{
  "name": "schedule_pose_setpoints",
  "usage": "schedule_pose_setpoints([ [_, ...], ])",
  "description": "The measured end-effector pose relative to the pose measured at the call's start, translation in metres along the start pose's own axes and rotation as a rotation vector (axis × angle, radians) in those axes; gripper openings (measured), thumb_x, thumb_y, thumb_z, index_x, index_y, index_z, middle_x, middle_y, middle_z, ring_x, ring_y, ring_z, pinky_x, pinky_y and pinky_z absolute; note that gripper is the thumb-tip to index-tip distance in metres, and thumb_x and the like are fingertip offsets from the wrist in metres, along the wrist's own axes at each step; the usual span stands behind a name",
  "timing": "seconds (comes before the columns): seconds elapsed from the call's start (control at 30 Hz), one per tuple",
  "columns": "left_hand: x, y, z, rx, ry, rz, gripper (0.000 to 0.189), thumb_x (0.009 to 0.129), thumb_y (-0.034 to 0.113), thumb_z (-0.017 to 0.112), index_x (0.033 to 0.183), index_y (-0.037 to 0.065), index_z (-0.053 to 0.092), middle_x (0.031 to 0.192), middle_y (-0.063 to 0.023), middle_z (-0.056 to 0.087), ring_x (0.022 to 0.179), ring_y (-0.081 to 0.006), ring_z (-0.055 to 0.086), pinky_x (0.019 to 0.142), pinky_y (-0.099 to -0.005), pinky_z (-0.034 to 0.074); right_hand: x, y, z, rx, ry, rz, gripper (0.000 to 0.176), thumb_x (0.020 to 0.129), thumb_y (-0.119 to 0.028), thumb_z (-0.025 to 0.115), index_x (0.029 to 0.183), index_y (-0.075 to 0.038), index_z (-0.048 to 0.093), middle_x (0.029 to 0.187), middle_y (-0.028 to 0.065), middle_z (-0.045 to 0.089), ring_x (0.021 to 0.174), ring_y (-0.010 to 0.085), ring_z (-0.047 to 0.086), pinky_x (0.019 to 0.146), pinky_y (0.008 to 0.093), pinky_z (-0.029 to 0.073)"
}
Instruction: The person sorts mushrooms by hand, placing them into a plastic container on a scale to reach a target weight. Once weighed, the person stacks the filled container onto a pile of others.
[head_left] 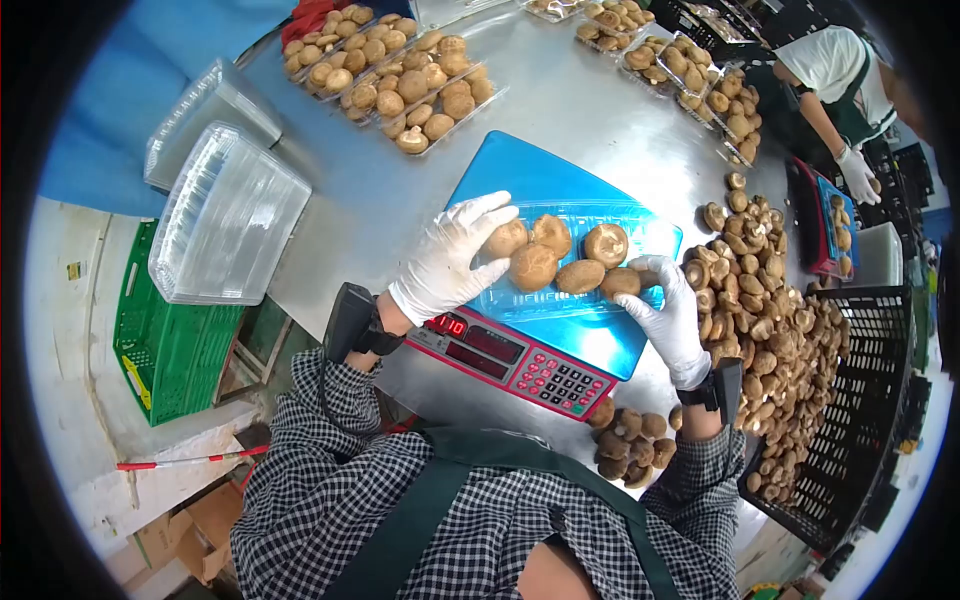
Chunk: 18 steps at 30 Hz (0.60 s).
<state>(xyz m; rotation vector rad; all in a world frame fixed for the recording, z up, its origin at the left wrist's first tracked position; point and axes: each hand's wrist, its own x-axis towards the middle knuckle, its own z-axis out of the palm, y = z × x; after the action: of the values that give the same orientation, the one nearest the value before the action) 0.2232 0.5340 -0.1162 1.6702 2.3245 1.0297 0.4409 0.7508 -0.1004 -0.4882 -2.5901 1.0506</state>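
Observation:
A clear plastic tray lies on the blue platform of a scale, with several brown mushrooms in it. My left hand, in a white glove, reaches over the tray's left end. Its thumb and fingers curve round a mushroom. At the tray's right end my right hand, gloved too, pinches a mushroom between thumb and forefinger. Other mushrooms, such as a mushroom with its underside up, sit between the hands. The scale's red-edged panel faces me, its lit display partly behind my left wrist.
A large heap of loose mushrooms lies right, beside a black crate. Stacked clear trays stand left, above a green crate. Filled trays are at the back. A co-worker's gloved hand is far right.

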Motion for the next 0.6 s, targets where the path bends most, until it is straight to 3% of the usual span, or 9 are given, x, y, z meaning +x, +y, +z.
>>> schedule_pose_setpoints([
  [0.23,0.014,0.014,-0.006,0.009,0.063,0.089,0.05,0.076,0.018,0.07,0.124,0.011,0.057,0.137,-0.0133,0.047,0.124,-0.0329,0.046,0.104,-0.0426,0.037,0.007,-0.002,-0.006,-0.055,-0.058,0.104,0.036,0.079,-0.027,0.077,0.106,-0.008,0.063,0.078,0.0061,0.062,0.069,0.0167,0.061,0.064,0.0298,0.051],
  [0.33,0.029,0.041,0.001,0.045,0.02,0.143,0.044,0.072,0.032,0.076,0.107,0.011,0.062,0.136,-0.0138,0.047,0.128,-0.0357,0.041,0.105,-0.0463,0.033,0.007,0.0,-0.003,0.002,-0.089,0.187,0.034,0.08,-0.029,0.076,0.105,-0.008,0.064,0.074,0.0049,0.062,0.065,0.016,0.061,0.062,0.0282,0.051],
  [0.4,0.031,0.045,0.018,0.071,-0.028,0.12,0.032,0.076,0.033,0.074,0.097,0.012,0.063,0.137,-0.0124,0.047,0.13,-0.0351,0.04,0.106,-0.0463,0.031,0.008,-0.003,-0.001,0.036,-0.114,0.243,0.033,0.081,-0.029,0.075,0.105,-0.009,0.064,0.074,0.0047,0.062,0.065,0.0159,0.061,0.062,0.0276,0.051],
  [0.5,0.033,0.039,0.031,0.041,-0.059,0.139,0.023,0.08,0.031,0.07,0.089,0.01,0.064,0.137,-0.0115,0.048,0.132,-0.0351,0.038,0.108,-0.047,0.029,0.007,-0.006,-0.004,-0.043,-0.102,0.201,0.031,0.083,-0.028,0.073,0.105,-0.009,0.063,0.082,0.0056,0.064,0.069,0.0151,0.062,0.064,0.027,0.051],
  [0.57,0.033,0.035,0.028,0.002,-0.083,0.154,0.02,0.082,0.029,0.068,0.085,0.009,0.064,0.137,-0.011,0.049,0.134,-0.0351,0.037,0.109,-0.0475,0.028,0.001,0.003,0.0,0.032,-0.084,0.019,0.031,0.084,-0.025,0.073,0.108,-0.008,0.062,0.095,0.008,0.065,0.079,0.016,0.063,0.069,0.028,0.052],
  [0.6,0.032,0.033,0.024,-0.021,-0.069,0.158,0.02,0.083,0.028,0.067,0.082,0.008,0.064,0.137,-0.0106,0.05,0.134,-0.0348,0.037,0.109,-0.0478,0.028,0.0,0.001,-0.005,0.045,-0.179,0.147,0.036,0.083,-0.021,0.073,0.114,-0.009,0.06,0.108,0.0101,0.062,0.092,0.0187,0.062,0.076,0.0297,0.051],
])
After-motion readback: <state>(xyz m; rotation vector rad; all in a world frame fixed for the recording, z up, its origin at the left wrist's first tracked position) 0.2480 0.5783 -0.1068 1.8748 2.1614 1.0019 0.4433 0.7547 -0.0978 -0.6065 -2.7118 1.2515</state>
